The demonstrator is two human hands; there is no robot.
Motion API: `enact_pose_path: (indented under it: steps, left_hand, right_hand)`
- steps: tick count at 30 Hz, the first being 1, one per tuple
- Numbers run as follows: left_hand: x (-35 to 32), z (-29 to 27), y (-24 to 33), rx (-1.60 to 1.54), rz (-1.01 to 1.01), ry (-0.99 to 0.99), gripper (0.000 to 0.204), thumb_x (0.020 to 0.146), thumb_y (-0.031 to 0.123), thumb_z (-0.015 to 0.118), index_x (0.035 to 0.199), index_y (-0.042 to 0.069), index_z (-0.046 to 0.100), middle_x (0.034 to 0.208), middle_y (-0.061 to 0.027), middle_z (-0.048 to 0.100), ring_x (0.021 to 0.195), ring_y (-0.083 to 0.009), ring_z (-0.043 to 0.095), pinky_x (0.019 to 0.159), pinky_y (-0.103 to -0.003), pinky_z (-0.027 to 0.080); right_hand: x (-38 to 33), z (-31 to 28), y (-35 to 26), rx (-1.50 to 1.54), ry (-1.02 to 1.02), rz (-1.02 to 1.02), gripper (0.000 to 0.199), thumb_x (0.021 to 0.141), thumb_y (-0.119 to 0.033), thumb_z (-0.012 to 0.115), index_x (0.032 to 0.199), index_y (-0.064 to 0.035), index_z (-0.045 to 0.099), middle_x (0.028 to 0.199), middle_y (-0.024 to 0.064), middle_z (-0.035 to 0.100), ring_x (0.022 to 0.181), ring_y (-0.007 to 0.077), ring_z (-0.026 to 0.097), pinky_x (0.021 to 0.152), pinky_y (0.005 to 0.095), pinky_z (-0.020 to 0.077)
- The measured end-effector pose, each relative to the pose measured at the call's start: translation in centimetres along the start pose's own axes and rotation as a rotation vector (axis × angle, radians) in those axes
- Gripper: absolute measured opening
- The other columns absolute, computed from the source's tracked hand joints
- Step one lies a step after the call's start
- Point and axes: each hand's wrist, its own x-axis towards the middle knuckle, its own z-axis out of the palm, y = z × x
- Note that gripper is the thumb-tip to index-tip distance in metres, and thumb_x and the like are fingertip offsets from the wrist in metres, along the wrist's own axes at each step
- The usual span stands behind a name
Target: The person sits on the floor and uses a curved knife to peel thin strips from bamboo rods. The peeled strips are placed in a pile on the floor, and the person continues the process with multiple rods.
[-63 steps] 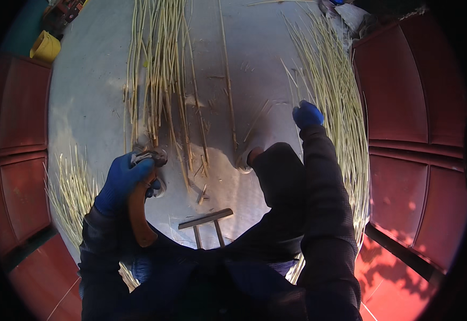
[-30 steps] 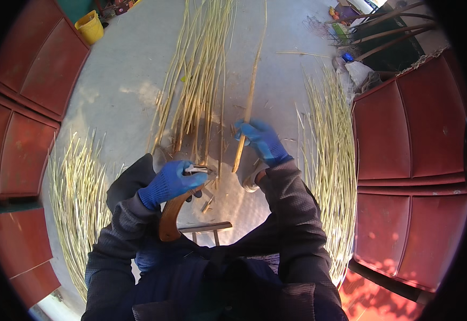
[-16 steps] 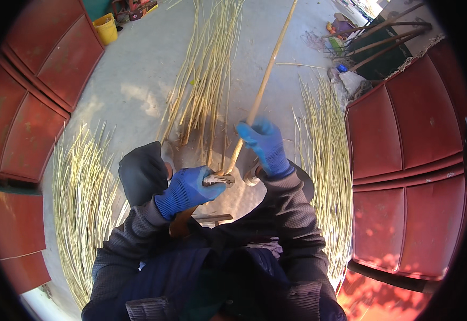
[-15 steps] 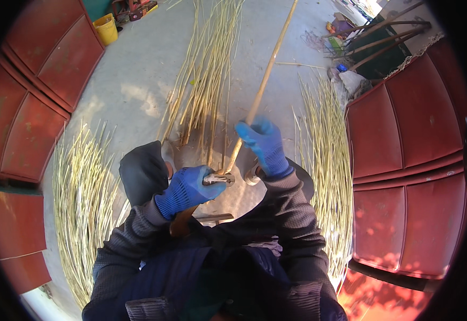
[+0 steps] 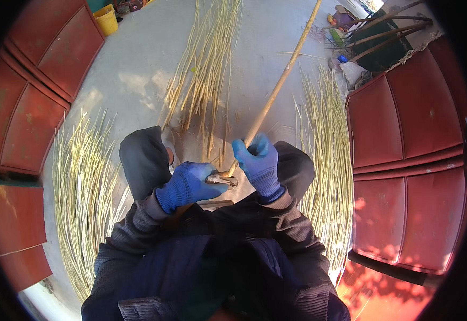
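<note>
My left hand (image 5: 186,183), in a blue knitted glove, is closed around a small metal hand tool (image 5: 227,180) with jaw-like ends; its exact kind is unclear. A long, pale brown stick (image 5: 282,84) slants up and away to the right, its near end against the tool. Gloved in the same blue, my right hand (image 5: 260,165) grips the stick just above that end. Both hands are over the gap between my knees. Beyond them on the floor lies a loose bundle of thin yellowish stalks (image 5: 204,80).
More pale stalks lie in heaps on the left (image 5: 83,198) and right (image 5: 327,182). Red padded furniture (image 5: 404,123) borders both sides. At the far left stands a yellow bucket (image 5: 105,20). Wooden poles (image 5: 391,35) and a pale bag (image 5: 352,72) are at the far right.
My right hand has moved slightly down the stick, closer to the tool. The far part of the stick has swung to the right. My left hand still holds the tool.
</note>
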Motion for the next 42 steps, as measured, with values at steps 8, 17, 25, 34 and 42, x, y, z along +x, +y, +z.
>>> enact_pose_path:
  steps: [8, 17, 25, 34, 42]
  left_hand:
    - [-1.5, 1.3, 1.6, 0.188, -0.234, -0.321, 0.051, 0.085, 0.060, 0.072, 0.088, 0.009, 0.069, 0.073, -0.0154, 0.069, 0.070, -0.0337, 0.071, 0.063, -0.045, 0.054]
    - [-4.3, 1.7, 1.4, 0.173, -0.064, -0.117, 0.040, 0.082, 0.049, 0.078, 0.084, 0.011, 0.067, 0.069, -0.0131, 0.067, 0.062, -0.0336, 0.069, 0.056, -0.045, 0.053]
    - [4.6, -1.6, 0.0, 0.043, 0.051, -0.028, 0.039, 0.080, 0.031, 0.085, 0.095, -0.001, 0.068, 0.074, -0.0136, 0.066, 0.063, -0.0278, 0.070, 0.059, -0.036, 0.055]
    - [14.8, -2.0, 2.9, -0.104, -0.154, -0.037, 0.035, 0.087, 0.029, 0.081, 0.100, -0.001, 0.069, 0.079, -0.0116, 0.070, 0.072, -0.0145, 0.069, 0.065, -0.032, 0.055]
    - [15.6, 2.5, 3.5, -0.736, -0.333, -0.014, 0.029, 0.097, 0.024, 0.072, 0.112, -0.001, 0.071, 0.090, -0.0021, 0.068, 0.083, -0.0076, 0.063, 0.071, -0.024, 0.053]
  right_hand:
    - [-4.9, -1.2, 3.5, 0.046, -0.032, 0.095, 0.017, 0.091, -0.011, 0.076, 0.094, -0.0025, 0.062, 0.073, -0.0005, 0.065, 0.059, 0.0040, 0.057, 0.055, 0.0217, 0.0466]
    - [14.4, -6.3, -10.7, 0.630, 0.045, -0.201, 0.045, 0.109, -0.037, 0.051, 0.125, 0.0044, 0.059, 0.081, 0.0029, 0.061, 0.076, 0.0147, 0.063, 0.094, 0.0368, 0.0550]
    - [13.9, -0.8, -8.1, 0.422, 0.140, -0.452, 0.052, 0.110, -0.046, 0.044, 0.104, 0.0014, 0.062, 0.065, 0.0051, 0.056, 0.052, 0.0163, 0.052, 0.071, 0.0361, 0.0593]
    - [1.9, -5.8, -2.6, -0.418, 0.130, -0.667, 0.035, 0.106, -0.021, 0.055, 0.129, 0.0054, 0.059, 0.102, 0.0167, 0.072, 0.091, 0.0200, 0.071, 0.078, 0.0326, 0.0567]
    - [0.2, -6.1, 2.2, -0.547, 0.181, -0.657, 0.015, 0.099, -0.024, 0.067, 0.102, -0.0091, 0.065, 0.063, 0.0108, 0.062, 0.055, 0.0307, 0.064, 0.053, 0.0420, 0.0506]
